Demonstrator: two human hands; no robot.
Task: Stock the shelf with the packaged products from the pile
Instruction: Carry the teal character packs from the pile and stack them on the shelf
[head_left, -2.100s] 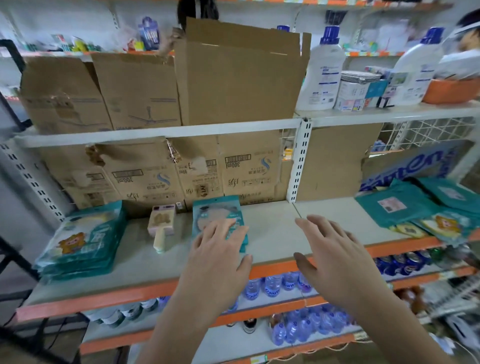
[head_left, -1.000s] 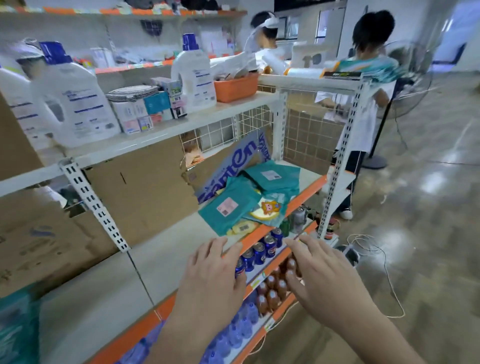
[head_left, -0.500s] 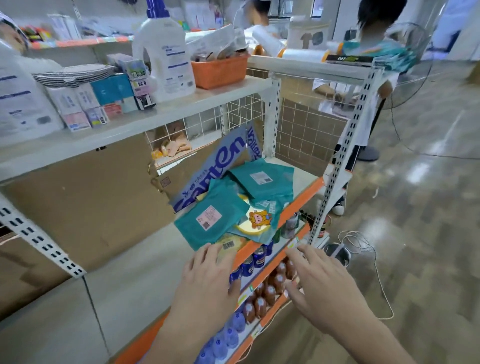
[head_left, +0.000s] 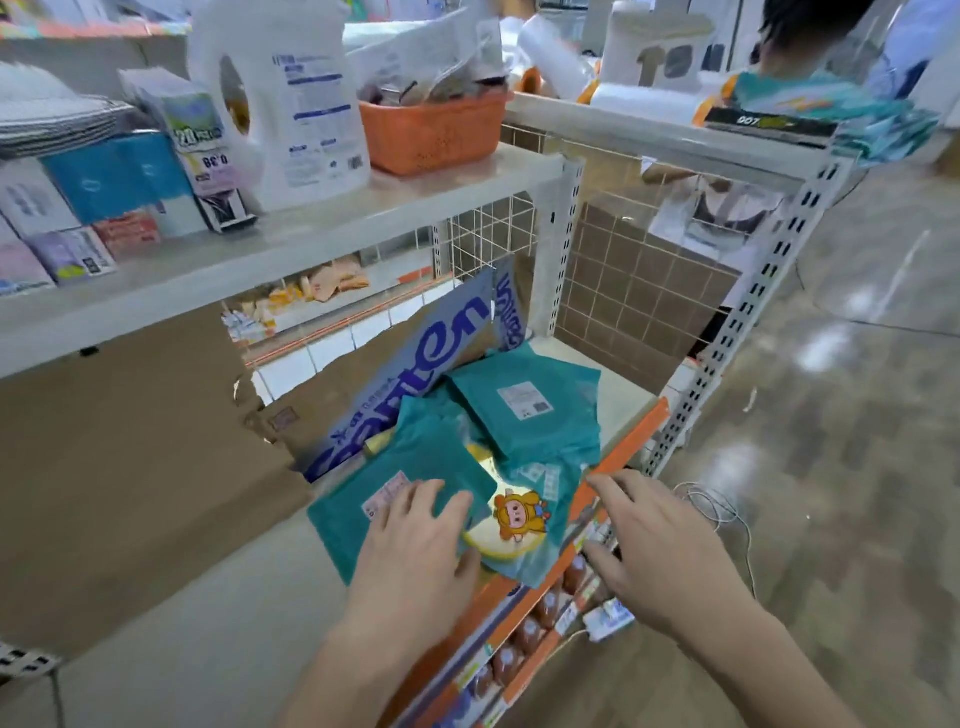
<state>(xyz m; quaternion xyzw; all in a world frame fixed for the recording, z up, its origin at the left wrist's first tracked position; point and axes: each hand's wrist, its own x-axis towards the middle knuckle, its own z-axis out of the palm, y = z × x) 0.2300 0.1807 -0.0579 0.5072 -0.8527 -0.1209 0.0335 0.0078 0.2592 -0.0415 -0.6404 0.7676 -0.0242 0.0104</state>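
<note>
Cardboard backing (head_left: 119, 457): brown sheet standing behind the middle shelf (head_left: 182, 623), with a torn right edge.
Upper shelf (head_left: 311, 234): white board carrying small boxed goods (head_left: 78, 208) at the left, then a white jug (head_left: 291, 104) with a printed label, then an orange basket (head_left: 431, 130) filled with papers.
Printed carton (head_left: 415, 374): flattened cardboard with large blue lettering, leaning at the back of the middle shelf directly behind the pile.
Pile (head_left: 524, 415): teal packets heaped and overlapping at the right end of the middle shelf, next to its orange front edge.
Near packet (head_left: 415, 467): the front-left packet of the pile, lying flat with a white label facing up.
Left hand (head_left: 415, 561): palm down, grip apart with the fingers straight. The fingertips lie on the near packet at its label and nothing is clasped.
Cartoon packet (head_left: 524, 519): shows a cartoon figure. It lies between the two hands and overhangs the orange edge.
Right hand (head_left: 665, 545): palm down, grip apart with the fingers spread, holding nothing. It sits over the orange edge just right of the cartoon packet; whether it touches the packet cannot be told.
Lower shelf: a row of brown bottles (head_left: 530, 629) stands below the right hand.
Wire panel (head_left: 493, 234): white grid closing the back of the unit at the right.
Slotted upright (head_left: 753, 291): white corner post at the unit's right end.
Floor (head_left: 857, 415): glossy, with a thin white cable (head_left: 727, 519) lying near the post.
</note>
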